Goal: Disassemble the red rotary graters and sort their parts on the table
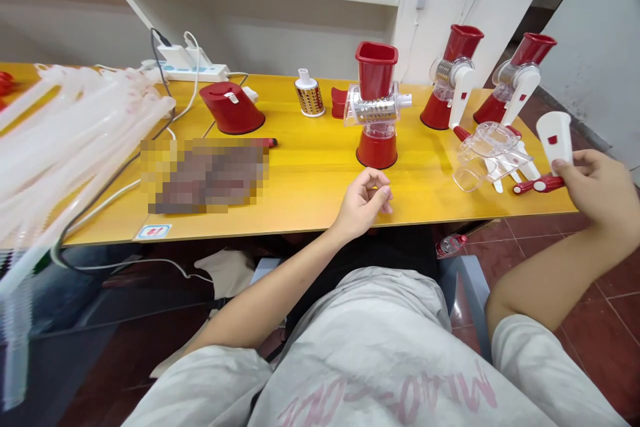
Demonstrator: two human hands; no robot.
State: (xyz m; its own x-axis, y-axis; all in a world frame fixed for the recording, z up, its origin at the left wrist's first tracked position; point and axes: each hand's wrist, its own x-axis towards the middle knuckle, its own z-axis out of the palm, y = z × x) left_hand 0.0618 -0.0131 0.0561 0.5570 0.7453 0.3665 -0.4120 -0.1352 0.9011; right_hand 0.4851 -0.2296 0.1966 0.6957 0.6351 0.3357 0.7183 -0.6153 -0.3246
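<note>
My left hand [364, 203] rests on the front of the yellow table [300, 173], fingers loosely curled, holding nothing I can see. Just beyond it stands a red rotary grater [377, 107] with a clear drum housing. My right hand [597, 190] at the table's right end grips a white crank handle [554, 139] with a red knob end [537, 185]. Next to it lie clear plastic housings [487, 153] and more white handles.
Two assembled red graters [450, 80] [515, 83] stand at the back right. A metal drum blade [309, 95], a red base [231, 109] and a power strip [187, 67] lie further left. A pile of clear tubes [70, 133] covers the left end. A bottle [450, 245] lies on the floor.
</note>
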